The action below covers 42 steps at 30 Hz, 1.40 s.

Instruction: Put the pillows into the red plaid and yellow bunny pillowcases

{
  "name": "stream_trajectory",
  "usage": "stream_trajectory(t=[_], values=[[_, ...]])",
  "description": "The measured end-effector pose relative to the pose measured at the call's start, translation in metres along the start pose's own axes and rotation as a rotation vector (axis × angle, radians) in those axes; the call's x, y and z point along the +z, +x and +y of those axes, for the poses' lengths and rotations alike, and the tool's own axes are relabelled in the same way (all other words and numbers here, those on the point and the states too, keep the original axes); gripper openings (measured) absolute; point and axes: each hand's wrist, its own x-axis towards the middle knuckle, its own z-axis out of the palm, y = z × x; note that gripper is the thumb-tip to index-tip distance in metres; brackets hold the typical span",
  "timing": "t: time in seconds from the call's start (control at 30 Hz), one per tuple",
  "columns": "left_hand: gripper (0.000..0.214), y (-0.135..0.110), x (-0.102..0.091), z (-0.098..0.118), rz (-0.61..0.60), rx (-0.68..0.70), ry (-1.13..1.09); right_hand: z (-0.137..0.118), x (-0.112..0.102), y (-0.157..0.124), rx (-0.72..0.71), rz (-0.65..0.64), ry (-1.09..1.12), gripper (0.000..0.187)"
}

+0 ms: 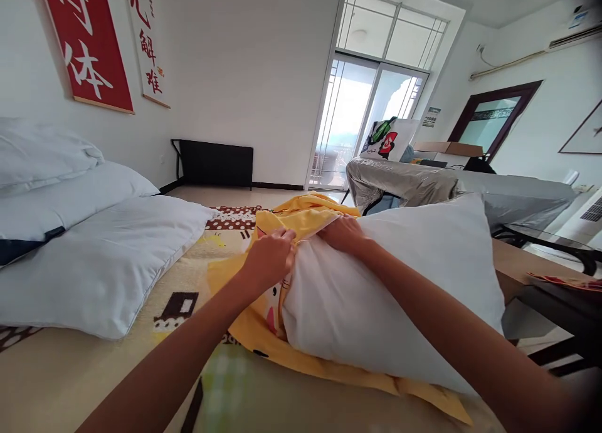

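Clenches left hand point(270, 257) fingers on the yellow pillowcase point(301, 219) mouth; rests right hand point(345, 235) on the white pillow point(390, 295) — grip unclear — lying part-sheathed on the bed point(70, 376); spare pillows point(103, 264) stacked left, well apart.

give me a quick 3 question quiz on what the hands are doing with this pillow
1. True or false: the left hand pinches the yellow pillowcase.
2. What colour is the pillow that the right hand rests on? A white, B blue, C red.
3. Fill in: the spare white pillows lie on the person's ____ side.
Key: 1 true; 2 A; 3 left.
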Motion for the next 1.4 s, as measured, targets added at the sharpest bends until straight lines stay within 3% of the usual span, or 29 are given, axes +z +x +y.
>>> stream_trajectory(t=[0.17,0.27,0.33,0.43,0.57,0.7,0.83,1.0,1.2,1.3,1.4], values=[[0.024,-0.007,0.009,-0.083,-0.034,-0.264,0.016,0.000,0.016,-0.009,-0.130,-0.090,-0.024,0.040],[0.026,-0.015,0.023,-0.133,-0.103,-0.468,-0.079,-0.016,0.018,-0.029,-0.246,-0.118,-0.018,0.034],[0.037,-0.024,0.033,-0.155,-0.195,-0.594,-0.217,-0.032,0.022,-0.050,-0.376,-0.102,-0.035,0.031],[0.065,-0.040,0.047,-0.166,-0.375,-0.720,-0.543,-0.053,0.040,-0.087,-0.532,0.027,-0.091,0.035],[0.090,-0.049,0.061,-0.157,-0.517,-0.767,-0.943,-0.068,0.070,-0.121,-0.565,0.210,-0.163,0.049],[0.081,-0.030,0.077,-0.146,-0.359,-0.838,-1.147,-0.073,0.080,-0.110,-0.507,0.104,-0.099,0.042],[0.051,-0.003,0.094,-0.142,-0.124,-0.923,-1.086,-0.076,0.082,-0.073,-0.326,-0.082,0.143,0.030],[0.021,0.012,0.097,-0.144,0.106,-0.889,-1.061,-0.075,0.097,-0.035,-0.105,-0.131,0.476,0.014],[0.036,0.006,0.096,-0.154,0.393,-0.740,-1.298,-0.081,0.097,-0.024,-0.054,-0.066,0.857,0.012],[0.041,0.000,0.108,-0.165,0.419,-0.753,-1.434,-0.094,0.090,-0.024,-0.027,-0.060,1.024,0.015],[0.040,-0.003,0.119,-0.180,0.393,-0.807,-1.534,-0.112,0.083,-0.017,0.079,-0.073,1.377,0.015]])
